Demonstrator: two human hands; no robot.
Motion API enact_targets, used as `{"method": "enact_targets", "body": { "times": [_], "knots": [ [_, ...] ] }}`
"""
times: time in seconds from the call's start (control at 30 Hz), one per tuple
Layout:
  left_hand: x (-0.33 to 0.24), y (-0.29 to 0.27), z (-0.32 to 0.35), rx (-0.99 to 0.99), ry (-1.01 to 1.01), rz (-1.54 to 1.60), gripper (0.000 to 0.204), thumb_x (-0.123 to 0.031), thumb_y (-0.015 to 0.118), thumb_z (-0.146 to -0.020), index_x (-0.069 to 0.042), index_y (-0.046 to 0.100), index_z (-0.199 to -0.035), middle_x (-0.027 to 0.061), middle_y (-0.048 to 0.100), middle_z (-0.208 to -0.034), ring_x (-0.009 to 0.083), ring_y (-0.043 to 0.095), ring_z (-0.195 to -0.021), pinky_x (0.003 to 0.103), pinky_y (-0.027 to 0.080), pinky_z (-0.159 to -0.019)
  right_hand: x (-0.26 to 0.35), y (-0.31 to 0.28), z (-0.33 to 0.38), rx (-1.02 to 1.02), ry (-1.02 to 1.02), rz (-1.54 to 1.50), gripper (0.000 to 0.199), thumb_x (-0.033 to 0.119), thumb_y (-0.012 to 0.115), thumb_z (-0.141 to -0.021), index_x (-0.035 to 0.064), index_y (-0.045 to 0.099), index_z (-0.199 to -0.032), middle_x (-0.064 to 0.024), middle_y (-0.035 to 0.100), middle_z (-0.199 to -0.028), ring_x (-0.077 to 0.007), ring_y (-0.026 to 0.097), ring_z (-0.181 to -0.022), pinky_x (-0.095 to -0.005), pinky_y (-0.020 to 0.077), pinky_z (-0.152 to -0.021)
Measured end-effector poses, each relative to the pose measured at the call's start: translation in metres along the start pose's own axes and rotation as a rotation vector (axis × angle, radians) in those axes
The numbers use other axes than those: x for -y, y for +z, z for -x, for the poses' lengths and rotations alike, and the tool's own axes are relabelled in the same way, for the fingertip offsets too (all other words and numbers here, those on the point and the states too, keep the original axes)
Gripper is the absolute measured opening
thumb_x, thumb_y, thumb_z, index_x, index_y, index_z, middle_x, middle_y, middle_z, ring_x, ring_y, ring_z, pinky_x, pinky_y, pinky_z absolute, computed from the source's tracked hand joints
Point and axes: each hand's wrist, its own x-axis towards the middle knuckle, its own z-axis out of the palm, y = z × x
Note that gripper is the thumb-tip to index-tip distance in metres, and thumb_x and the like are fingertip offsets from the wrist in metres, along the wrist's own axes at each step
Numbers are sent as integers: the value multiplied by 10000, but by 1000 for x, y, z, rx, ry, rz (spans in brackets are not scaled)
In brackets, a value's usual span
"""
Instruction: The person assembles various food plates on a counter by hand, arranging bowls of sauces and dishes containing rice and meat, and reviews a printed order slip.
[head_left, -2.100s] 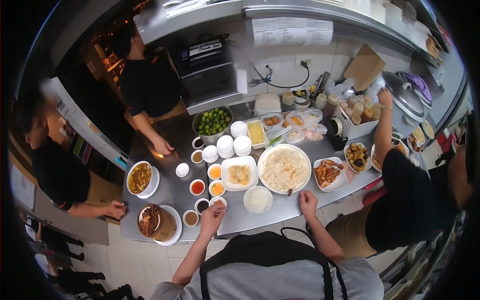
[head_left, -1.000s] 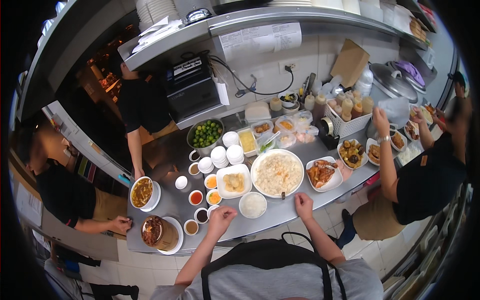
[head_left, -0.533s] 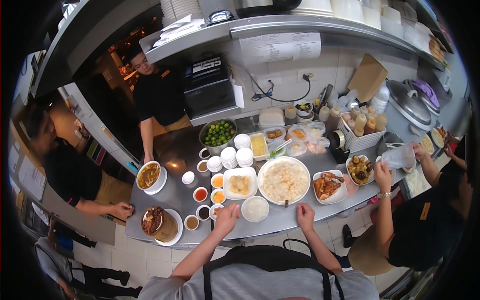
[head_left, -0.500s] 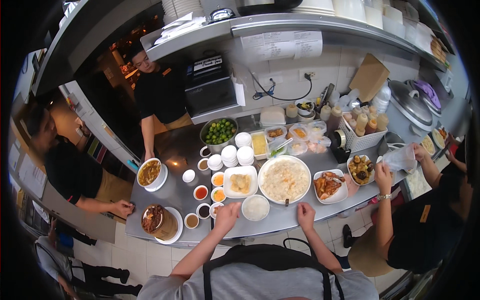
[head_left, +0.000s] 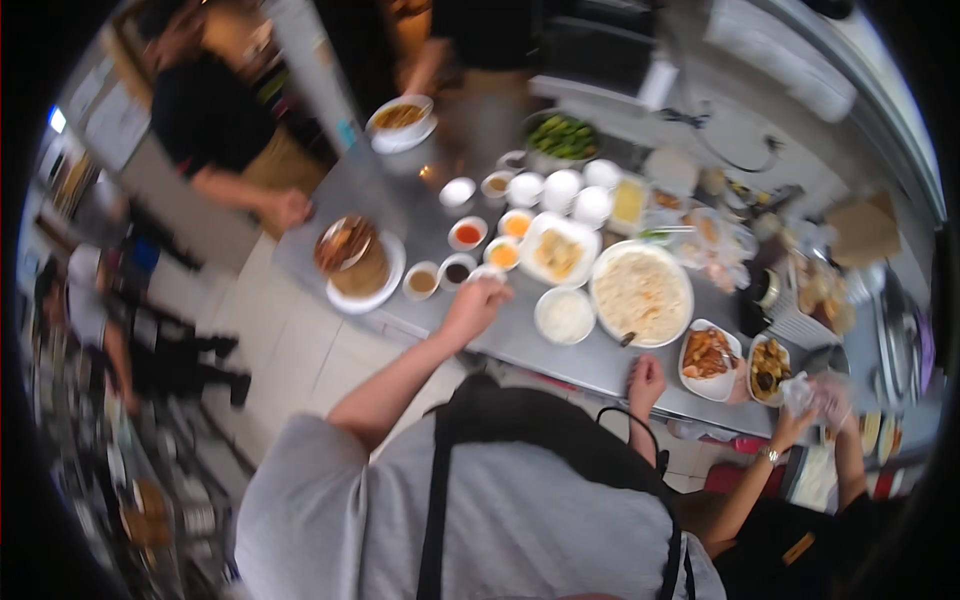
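My left hand (head_left: 474, 310) is at the counter's front edge, its fingers curled over the near side of a small white cup (head_left: 487, 273); blur hides whether they grip anything. Beside it stand a cup of dark sauce (head_left: 458, 270) and a cup of orange sauce (head_left: 503, 254). My right hand (head_left: 646, 380) is closed in a loose fist at the edge, below a large white bowl of rice (head_left: 641, 292). Between my hands sits a small bowl of white rice (head_left: 563, 316). Behind it, a square white dish (head_left: 530, 262) holds pale yellow pieces.
A tall brown container (head_left: 358, 276) of dark food stands on a plate at the left. A co-worker's hand (head_left: 288, 208) rests on the counter corner; another person holds a soup bowl (head_left: 401, 122). At right, gloved hands (head_left: 820, 398) work near a plate of browned meat (head_left: 711, 362).
The view has turned and blurred, moving the counter's items. My left hand has reached closer to the small cup. The right-hand co-worker's hands now wear or hold clear plastic beside the plates.
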Motion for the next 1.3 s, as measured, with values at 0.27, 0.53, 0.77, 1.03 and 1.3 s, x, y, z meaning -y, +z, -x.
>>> {"method": "enact_targets", "body": {
  "times": [0.27, 0.53, 0.77, 1.03, 1.3],
  "knots": [
    [46, -117, 38, -305, -227, -814, 147, -76, 664, -556, -70, 657, -703, 62, 574, -750, 255, 490, -766, 359, 416, -664, 2, 0, -1, 21, 3, 16, 135, 140, 504, -858, 20, 565, -855, 16, 483, -608, -24, 404, -458, -168, 330, -380],
    [94, -165, 38, -166, -259, -1062, 245, -100, 674, -558, -74, 635, -798, 33, 566, -844, 223, 482, -852, 348, 407, -686, 2, 0, 0, 13, -14, 53, 137, 139, 504, -858, 18, 569, -872, 16, 488, -609, -27, 402, -462, -174, 324, -384],
    [118, -168, 17, 51, -260, -1229, 248, -179, 700, -529, -78, 621, -741, 50, 588, -797, 236, 505, -874, 372, 405, -711, 11, 2, 3, -15, -13, 34, 144, 136, 509, -856, 12, 580, -878, 27, 473, -590, -25, 385, -464, -173, 311, -402],
    [92, -194, -13, 150, -407, -1200, 260, -225, 715, -567, -84, 644, -774, 74, 601, -761, 234, 509, -869, 361, 404, -726, 17, -1, 4, -9, -46, 76, 141, 125, 508, -854, 11, 586, -882, 29, 468, -573, -27, 384, -459, -178, 314, -404],
    [117, -163, 18, 70, -198, -1236, 361, -195, 730, -534, -107, 637, -872, 83, 618, -854, 275, 514, -920, 379, 409, -786, 15, -9, 4, -21, 6, -47, 184, 157, 508, -862, 3, 562, -946, -8, 511, -645, -47, 443, -516, -180, 378, -446]
  ]
}}
